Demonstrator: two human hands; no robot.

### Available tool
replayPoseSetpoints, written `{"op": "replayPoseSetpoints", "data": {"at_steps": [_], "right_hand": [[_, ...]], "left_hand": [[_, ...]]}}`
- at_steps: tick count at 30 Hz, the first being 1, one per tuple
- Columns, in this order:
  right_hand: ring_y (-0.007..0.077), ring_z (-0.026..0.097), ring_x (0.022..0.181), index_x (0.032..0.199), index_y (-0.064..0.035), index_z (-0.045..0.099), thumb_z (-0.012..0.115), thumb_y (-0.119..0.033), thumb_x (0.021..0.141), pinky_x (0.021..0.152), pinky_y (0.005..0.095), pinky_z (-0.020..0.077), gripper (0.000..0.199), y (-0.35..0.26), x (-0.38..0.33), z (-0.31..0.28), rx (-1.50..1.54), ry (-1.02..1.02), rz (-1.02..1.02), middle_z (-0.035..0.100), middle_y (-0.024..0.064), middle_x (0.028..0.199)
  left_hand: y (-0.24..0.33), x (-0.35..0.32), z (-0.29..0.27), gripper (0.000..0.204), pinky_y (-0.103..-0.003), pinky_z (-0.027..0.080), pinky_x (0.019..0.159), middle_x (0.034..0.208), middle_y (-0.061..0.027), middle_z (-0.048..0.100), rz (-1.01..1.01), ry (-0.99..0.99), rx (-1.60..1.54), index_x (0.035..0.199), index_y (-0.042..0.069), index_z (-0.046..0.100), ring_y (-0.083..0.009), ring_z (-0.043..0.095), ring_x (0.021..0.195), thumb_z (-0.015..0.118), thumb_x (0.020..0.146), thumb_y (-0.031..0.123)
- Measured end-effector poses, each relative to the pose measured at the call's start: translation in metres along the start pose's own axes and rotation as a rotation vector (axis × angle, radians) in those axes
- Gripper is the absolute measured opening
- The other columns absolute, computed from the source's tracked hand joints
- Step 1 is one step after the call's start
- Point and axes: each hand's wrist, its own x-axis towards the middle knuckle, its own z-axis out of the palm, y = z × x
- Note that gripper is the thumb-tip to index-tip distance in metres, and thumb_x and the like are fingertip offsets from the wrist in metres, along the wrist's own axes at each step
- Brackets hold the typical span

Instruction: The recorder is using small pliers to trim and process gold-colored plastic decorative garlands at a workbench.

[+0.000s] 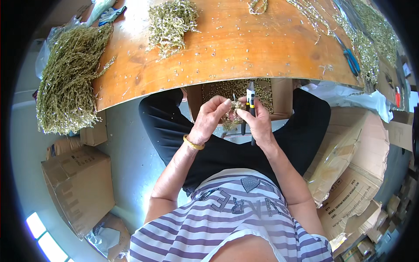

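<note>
Both hands are close together over my lap, just below the table edge. My left hand (208, 118) pinches a small gold tinsel garland piece (232, 114) between thumb and fingertips. My right hand (260, 124) holds a pair of pliers (252, 101) with black and yellow handles, jaws pointing away from me. Its thumb also reaches to the tinsel. Some of the garland is hidden behind the fingers. Beyond the hands, a cardboard box (281, 97) holds many small gold beads (218, 88), partly under the table.
The wooden table (126, 65) carries scattered bits. Gold tinsel bundles lie at far left (72, 78), centre (172, 26) and right (366, 52), near a blue-handled tool (350, 61). A closed carton (80, 187) stands at left; torn cardboard (349, 161) lies at right.
</note>
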Motion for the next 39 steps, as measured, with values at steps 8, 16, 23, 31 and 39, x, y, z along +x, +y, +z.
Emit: {"op": "replayPoseSetpoints", "data": {"at_steps": [8, 16, 23, 31, 39], "right_hand": [[0.0088, 0.054, 0.073, 0.1, -0.0043, 0.052, 0.059, -0.009, 0.081, 0.066, 0.0223, 0.046, 0.02, 0.0, 0.0, -0.004, 0.522, -0.068, 0.259, 0.056, 0.0027, 0.085], [0.0083, 0.054, 0.073, 0.1, -0.0029, 0.053, 0.059, -0.005, 0.08, 0.066, 0.0227, 0.045, 0.021, 0.004, 0.0, 0.002, -0.271, 0.056, -0.162, 0.057, 0.0009, 0.086], [0.0087, 0.055, 0.068, 0.102, -0.002, 0.052, 0.055, -0.004, 0.081, 0.063, 0.0224, 0.045, 0.021, 0.01, 0.005, 0.0, -0.316, 0.015, -0.18, 0.058, 0.0029, 0.083], [0.011, 0.05, 0.064, 0.104, -0.0039, 0.05, 0.05, -0.012, 0.087, 0.061, 0.024, 0.0429, 0.019, 0.007, 0.002, -0.007, 0.432, -0.149, 0.222, 0.055, 0.0052, 0.076], [0.0064, 0.053, 0.066, 0.097, -0.0027, 0.053, 0.056, -0.006, 0.083, 0.06, 0.023, 0.0454, 0.014, 0.0, -0.006, -0.005, -0.325, -0.056, -0.173, 0.057, 0.0019, 0.076]], "left_hand": [[-0.011, 0.004, -0.002, 0.012, -0.019, 0.047, 0.066, 0.084, -0.0013, 0.058, 0.092, -0.053, 0.064, 0.094, 0.001, 0.053, -0.0049, 0.055, 0.074, 0.056, 0.085, 0.008], [-0.017, 0.004, -0.001, 0.009, -0.018, 0.044, 0.065, 0.076, 0.0011, 0.056, 0.136, 0.028, 0.211, 0.088, 0.0, 0.055, -0.0039, 0.052, 0.073, 0.056, 0.084, 0.008], [-0.017, 0.004, -0.002, 0.013, -0.019, 0.044, 0.067, 0.08, -0.0022, 0.058, 0.106, 0.001, 0.082, 0.091, 0.0, 0.054, -0.0062, 0.054, 0.073, 0.053, 0.087, 0.013], [-0.009, 0.001, -0.008, 0.012, -0.017, 0.037, 0.054, 0.077, -0.0018, 0.056, -0.056, -0.127, -0.142, 0.092, 0.001, 0.053, -0.0044, 0.046, 0.057, 0.051, 0.088, 0.012], [-0.004, -0.002, -0.002, 0.016, -0.018, 0.04, 0.058, 0.078, -0.0007, 0.056, 0.004, -0.042, 0.209, 0.092, 0.0, 0.054, -0.004, 0.049, 0.064, 0.061, 0.081, 0.009]]}}
